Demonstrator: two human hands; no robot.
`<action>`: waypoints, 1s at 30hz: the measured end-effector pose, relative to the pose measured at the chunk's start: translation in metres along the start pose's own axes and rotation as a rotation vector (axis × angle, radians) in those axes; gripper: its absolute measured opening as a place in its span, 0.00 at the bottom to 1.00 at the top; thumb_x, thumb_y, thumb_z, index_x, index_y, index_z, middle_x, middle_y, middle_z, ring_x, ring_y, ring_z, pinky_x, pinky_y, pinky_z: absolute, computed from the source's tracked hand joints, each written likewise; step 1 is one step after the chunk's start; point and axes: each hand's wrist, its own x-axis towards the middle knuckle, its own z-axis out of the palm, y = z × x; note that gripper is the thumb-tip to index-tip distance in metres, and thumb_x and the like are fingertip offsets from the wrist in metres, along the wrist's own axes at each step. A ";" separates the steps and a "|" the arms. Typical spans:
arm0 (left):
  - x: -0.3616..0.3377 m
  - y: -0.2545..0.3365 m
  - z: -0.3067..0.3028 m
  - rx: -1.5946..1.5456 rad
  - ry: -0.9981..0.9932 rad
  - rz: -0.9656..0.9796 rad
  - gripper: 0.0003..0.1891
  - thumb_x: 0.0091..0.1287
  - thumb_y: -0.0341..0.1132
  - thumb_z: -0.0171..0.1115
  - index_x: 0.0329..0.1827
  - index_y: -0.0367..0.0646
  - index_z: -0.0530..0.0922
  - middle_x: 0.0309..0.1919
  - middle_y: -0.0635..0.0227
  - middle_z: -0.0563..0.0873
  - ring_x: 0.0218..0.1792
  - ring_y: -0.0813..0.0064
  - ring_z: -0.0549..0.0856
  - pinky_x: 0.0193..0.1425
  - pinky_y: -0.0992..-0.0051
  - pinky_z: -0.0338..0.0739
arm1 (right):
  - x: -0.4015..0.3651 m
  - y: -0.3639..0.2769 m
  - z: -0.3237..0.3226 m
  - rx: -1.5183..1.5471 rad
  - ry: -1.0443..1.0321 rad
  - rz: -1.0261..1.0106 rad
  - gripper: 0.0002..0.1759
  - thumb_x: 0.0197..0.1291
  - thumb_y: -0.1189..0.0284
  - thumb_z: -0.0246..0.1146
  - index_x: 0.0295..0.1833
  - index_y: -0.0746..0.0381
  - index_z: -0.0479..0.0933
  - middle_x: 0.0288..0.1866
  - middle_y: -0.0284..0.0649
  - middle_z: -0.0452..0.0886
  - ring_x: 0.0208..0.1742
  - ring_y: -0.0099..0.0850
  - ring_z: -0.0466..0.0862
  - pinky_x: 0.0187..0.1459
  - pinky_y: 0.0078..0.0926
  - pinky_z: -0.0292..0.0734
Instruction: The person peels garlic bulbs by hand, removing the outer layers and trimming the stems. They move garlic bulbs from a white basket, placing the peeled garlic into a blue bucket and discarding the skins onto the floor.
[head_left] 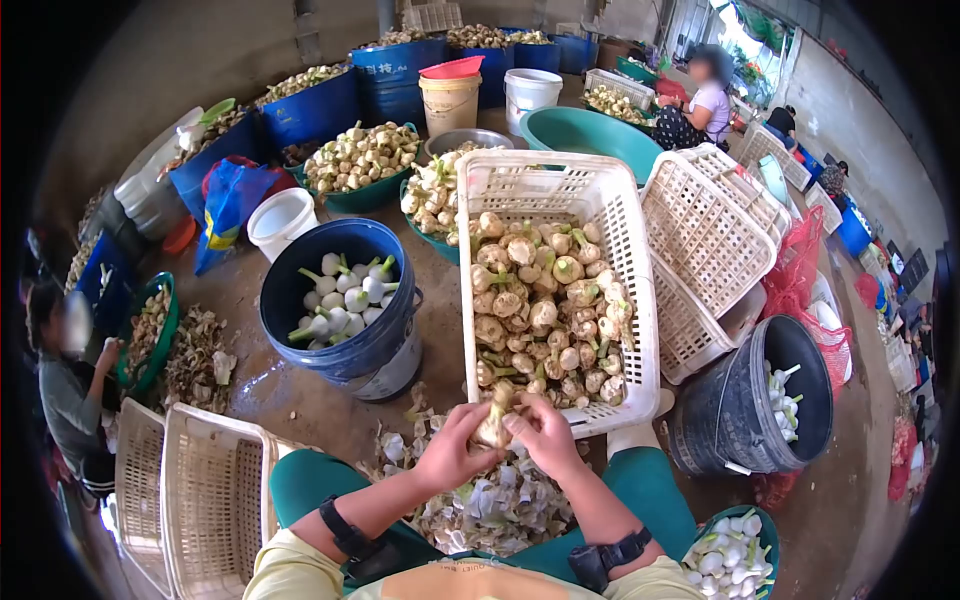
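Note:
Both hands meet over my lap, just below the near edge of a white plastic crate [648, 330]. My left hand [458, 448] is closed around the lower left side of a garlic bulb [493, 428], whose short stem points up. From the other side, my right hand [545, 432] grips the same bulb with thumb and fingers. Many unpeeled brown garlic bulbs [543, 315] fill the crate. Beneath my hands lies a pile of papery skins [495, 510]. Peeled white bulbs with green stems [345, 295] sit in a blue bucket [385, 365] at the left.
A dark bucket [705, 420] with peeled bulbs leans at the right, and a green basin of white bulbs [728, 550] stands below it. Stacked crates [215, 500] flank my left leg; more crates [715, 235] lean at the right. Co-workers [65, 380] sit at both sides.

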 end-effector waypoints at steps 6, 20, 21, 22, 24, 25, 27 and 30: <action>-0.022 0.029 -0.018 0.254 -0.050 -0.045 0.34 0.45 0.39 0.69 0.58 0.46 0.68 0.50 0.60 0.73 0.46 0.55 0.77 0.47 0.65 0.75 | -0.013 -0.035 0.019 -0.344 0.074 0.012 0.16 0.46 0.70 0.57 0.41 0.66 0.72 0.27 0.54 0.77 0.33 0.52 0.78 0.34 0.39 0.73; -0.045 0.028 -0.018 -1.106 -0.267 -0.485 0.28 0.65 0.57 0.45 0.60 0.48 0.62 0.49 0.69 0.73 0.45 0.76 0.75 0.44 0.79 0.70 | -0.053 -0.013 0.008 0.623 -0.204 0.158 0.14 0.55 0.66 0.63 0.44 0.63 0.76 0.35 0.35 0.80 0.37 0.24 0.78 0.41 0.26 0.71; -0.043 0.026 -0.017 -1.103 -0.266 -0.483 0.28 0.65 0.57 0.45 0.60 0.48 0.62 0.49 0.69 0.73 0.45 0.76 0.75 0.44 0.79 0.70 | -0.050 -0.012 0.007 0.624 -0.205 0.154 0.14 0.55 0.66 0.63 0.44 0.63 0.76 0.35 0.35 0.80 0.37 0.24 0.78 0.41 0.26 0.71; -0.043 0.021 -0.014 -1.264 -0.266 -0.604 0.29 0.65 0.58 0.44 0.61 0.47 0.60 0.49 0.69 0.73 0.43 0.76 0.75 0.43 0.78 0.70 | -0.049 -0.011 0.007 0.172 -0.080 -0.001 0.14 0.55 0.67 0.63 0.43 0.63 0.77 0.34 0.38 0.80 0.37 0.25 0.78 0.40 0.27 0.72; -0.044 0.044 -0.006 -1.263 -0.015 -0.684 0.32 0.64 0.55 0.51 0.64 0.47 0.54 0.47 0.69 0.73 0.39 0.75 0.76 0.40 0.74 0.71 | -0.050 -0.014 0.011 -0.275 0.084 -0.192 0.14 0.54 0.68 0.60 0.43 0.65 0.77 0.33 0.45 0.79 0.33 0.29 0.78 0.37 0.28 0.72; -0.045 0.043 -0.001 -1.261 -0.017 -0.685 0.32 0.64 0.55 0.51 0.64 0.47 0.54 0.47 0.69 0.73 0.39 0.75 0.76 0.40 0.74 0.71 | -0.052 -0.018 0.011 -0.273 0.086 -0.191 0.14 0.54 0.68 0.60 0.43 0.65 0.77 0.33 0.45 0.79 0.33 0.29 0.78 0.37 0.28 0.72; -0.051 0.033 0.008 -0.758 -0.090 -0.462 0.38 0.60 0.53 0.59 0.66 0.48 0.48 0.45 0.70 0.74 0.39 0.76 0.76 0.41 0.73 0.73 | -0.058 -0.023 0.012 0.009 -0.198 0.060 0.15 0.55 0.66 0.60 0.44 0.64 0.77 0.33 0.44 0.79 0.33 0.28 0.78 0.38 0.27 0.72; -0.051 0.027 0.002 -1.034 -0.127 -0.595 0.41 0.56 0.46 0.67 0.65 0.47 0.50 0.43 0.70 0.73 0.39 0.77 0.74 0.42 0.74 0.72 | -0.058 -0.017 0.002 0.228 -0.154 0.119 0.15 0.55 0.68 0.60 0.45 0.66 0.77 0.34 0.45 0.80 0.34 0.29 0.79 0.39 0.26 0.72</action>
